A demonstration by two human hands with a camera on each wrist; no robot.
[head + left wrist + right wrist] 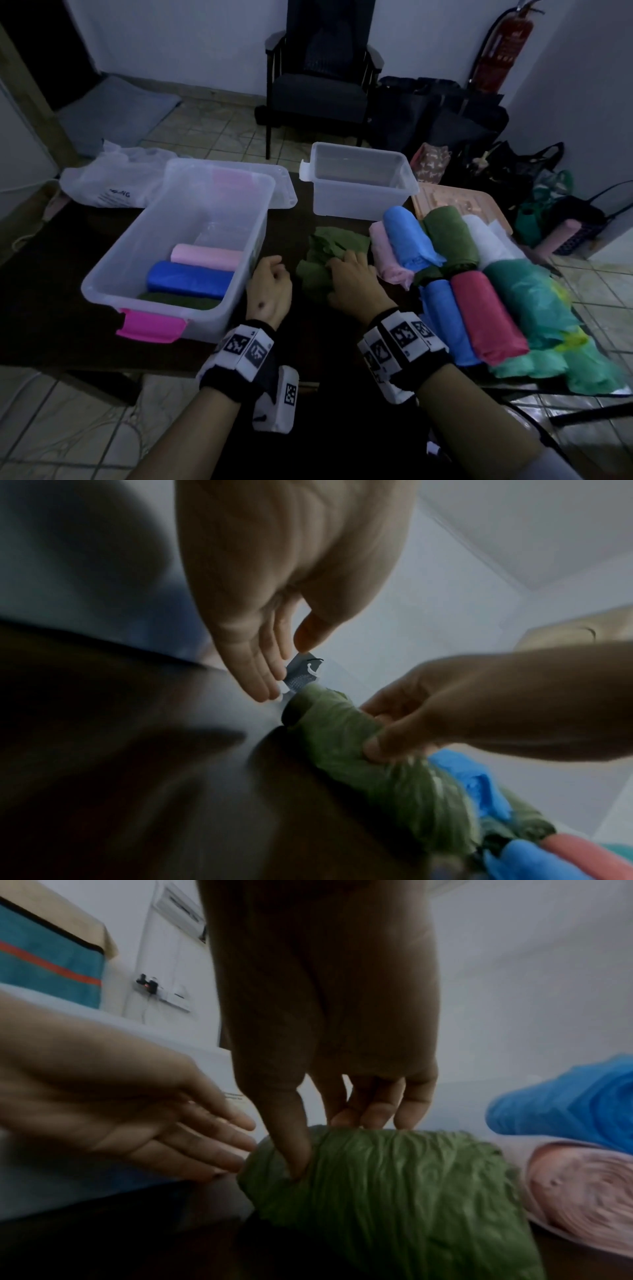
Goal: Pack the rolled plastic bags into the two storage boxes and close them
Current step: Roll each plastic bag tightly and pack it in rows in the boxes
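Right hand (356, 277) has its fingers (294, 1150) clamped on a crumpled olive-green bag (329, 257) lying on the dark table (51, 274), between the big clear box (178, 246) and the pile of rolled bags (472, 274). Left hand (269, 287) hovers just beside it, fingers straight and close together, holding nothing. The big box already holds pink, blue and green rolls (smaller box (359, 181) sits behind, lid off).
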